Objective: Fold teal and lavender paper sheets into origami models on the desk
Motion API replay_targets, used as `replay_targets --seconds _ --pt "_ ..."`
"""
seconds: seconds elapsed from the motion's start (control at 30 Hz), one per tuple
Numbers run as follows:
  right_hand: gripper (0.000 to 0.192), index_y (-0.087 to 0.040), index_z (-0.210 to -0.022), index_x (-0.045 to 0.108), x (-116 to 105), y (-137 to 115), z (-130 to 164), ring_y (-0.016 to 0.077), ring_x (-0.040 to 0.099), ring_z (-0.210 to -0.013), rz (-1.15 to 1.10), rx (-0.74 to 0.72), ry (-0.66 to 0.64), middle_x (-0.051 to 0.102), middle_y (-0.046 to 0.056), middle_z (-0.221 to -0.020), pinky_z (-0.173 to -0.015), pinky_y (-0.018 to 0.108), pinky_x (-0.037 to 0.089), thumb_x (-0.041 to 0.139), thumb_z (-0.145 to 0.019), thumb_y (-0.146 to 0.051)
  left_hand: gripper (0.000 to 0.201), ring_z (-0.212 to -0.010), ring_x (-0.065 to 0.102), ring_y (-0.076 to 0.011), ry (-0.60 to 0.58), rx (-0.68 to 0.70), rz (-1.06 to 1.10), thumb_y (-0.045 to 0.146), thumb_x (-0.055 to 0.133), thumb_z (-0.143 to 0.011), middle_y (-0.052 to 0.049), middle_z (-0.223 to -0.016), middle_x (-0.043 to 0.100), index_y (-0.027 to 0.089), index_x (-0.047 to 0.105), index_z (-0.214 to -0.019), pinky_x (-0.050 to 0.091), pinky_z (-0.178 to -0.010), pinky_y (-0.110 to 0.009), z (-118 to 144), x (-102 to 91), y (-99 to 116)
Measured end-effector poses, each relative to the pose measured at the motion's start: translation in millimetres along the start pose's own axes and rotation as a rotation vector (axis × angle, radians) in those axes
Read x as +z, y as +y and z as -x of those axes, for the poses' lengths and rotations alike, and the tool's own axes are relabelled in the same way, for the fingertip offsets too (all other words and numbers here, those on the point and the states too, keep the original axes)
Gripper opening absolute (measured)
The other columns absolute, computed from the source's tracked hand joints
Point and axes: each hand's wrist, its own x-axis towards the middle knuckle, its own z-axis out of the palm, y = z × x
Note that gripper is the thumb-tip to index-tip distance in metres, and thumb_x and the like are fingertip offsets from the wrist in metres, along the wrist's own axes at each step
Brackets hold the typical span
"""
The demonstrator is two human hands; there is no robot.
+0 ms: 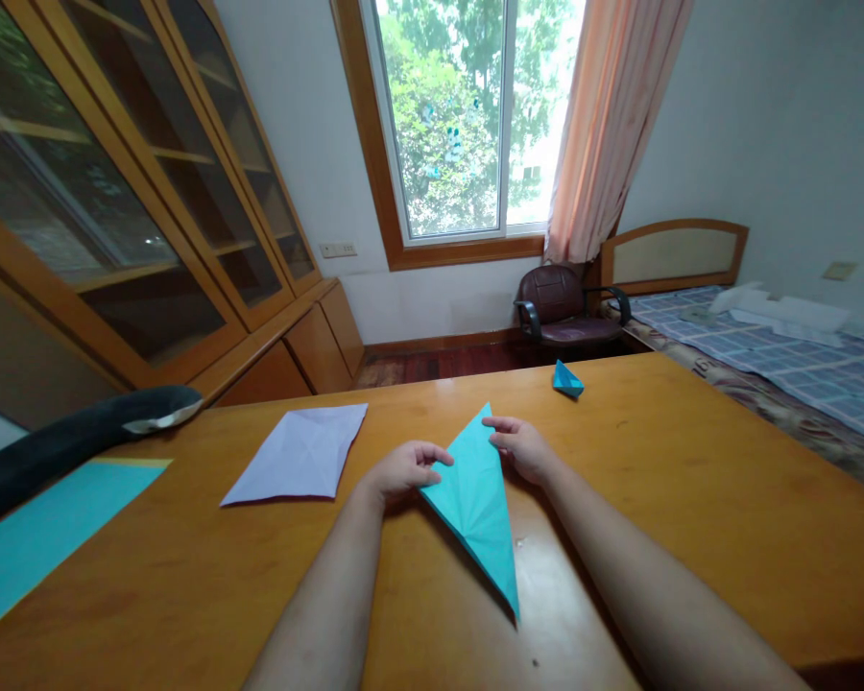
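Note:
A turquoise sheet of paper (477,499), folded into a triangle with crease lines fanning across it, is between my hands above the wooden table (662,518). My left hand (409,469) pinches its left corner between thumb and fingers. At the top corner, my right hand (518,443) grips the right edge, fingertips on the paper. One long point of the triangle reaches down toward me. To the left lies a creased pale lilac sheet of paper (299,454), spread flat. Near the far edge sits a small blue folded paper boat (567,380).
A turquoise sheet with a yellow edge (58,528) lies at the table's left, beside a dark curved object (79,437). Beyond the table stand a glass-door cabinet (259,317), a brown armchair (568,305) and a bed (784,345).

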Motion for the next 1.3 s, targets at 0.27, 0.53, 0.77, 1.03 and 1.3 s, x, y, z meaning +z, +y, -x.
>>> replay_targets --seconds 0.27,0.53,0.77,1.03,1.3 --pt "0.047 -0.017 -0.093 0.069 1.1 4.3 -3.4 0.0109 0.057 -0.056 0.088 0.034 -0.041 0.068 -0.001 -0.07 -0.055 0.023 0.044 0.066 -0.048 -0.004 0.064 -0.083 0.056 -0.0154 -0.133 -0.013 0.132 0.017 0.084 -0.047 -0.006 -0.1 0.063 0.016 0.063 -0.107 0.04 -0.07 -0.024 -0.9 -1.5 -6.7" --pt "0.052 -0.016 -0.095 0.069 -0.3 5.9 -6.0 0.0119 0.06 -0.061 0.144 0.03 -0.105 0.071 0.0 -0.073 -0.062 0.024 0.047 0.066 -0.046 0.0 0.073 -0.093 0.057 -0.0195 -0.258 -0.044 0.128 0.018 0.085 -0.048 -0.009 -0.111 0.06 0.017 0.059 -0.116 0.042 -0.076 -0.027 -1.2 -4.7 -8.4" --pt "0.053 -0.016 -0.095 0.069 1.3 4.9 -5.8 0.0134 0.062 -0.062 0.134 0.039 -0.129 0.071 0.0 -0.073 -0.063 0.026 0.047 0.066 -0.045 -0.001 0.067 -0.087 0.057 -0.0159 -0.208 -0.046 0.084 0.017 0.084 -0.05 -0.006 -0.106 0.062 0.018 0.061 -0.113 0.043 -0.075 -0.026 -17.6 1.3 9.3" --pt "0.049 -0.016 -0.091 0.07 5.1 3.7 -0.9 0.0126 0.062 -0.064 0.093 0.036 -0.189 0.071 0.0 -0.075 -0.065 0.026 0.046 0.069 -0.044 -0.004 0.048 -0.06 0.053 -0.0081 0.044 0.025 0.155 0.03 0.083 -0.056 -0.006 -0.081 0.065 0.012 0.069 -0.099 0.038 -0.056 -0.021 -59.4 13.3 17.1" --pt "0.041 -0.017 -0.086 0.072 10.1 -2.6 5.9 0.0155 0.063 -0.07 0.063 0.0 -0.238 0.072 0.002 -0.082 -0.069 0.028 0.047 0.071 -0.046 -0.008 0.044 -0.059 0.058 -0.0125 0.012 -0.064 0.117 0.023 0.083 -0.053 -0.008 -0.074 0.069 0.008 0.071 -0.093 0.044 -0.059 -0.026 -76.1 22.7 26.9"
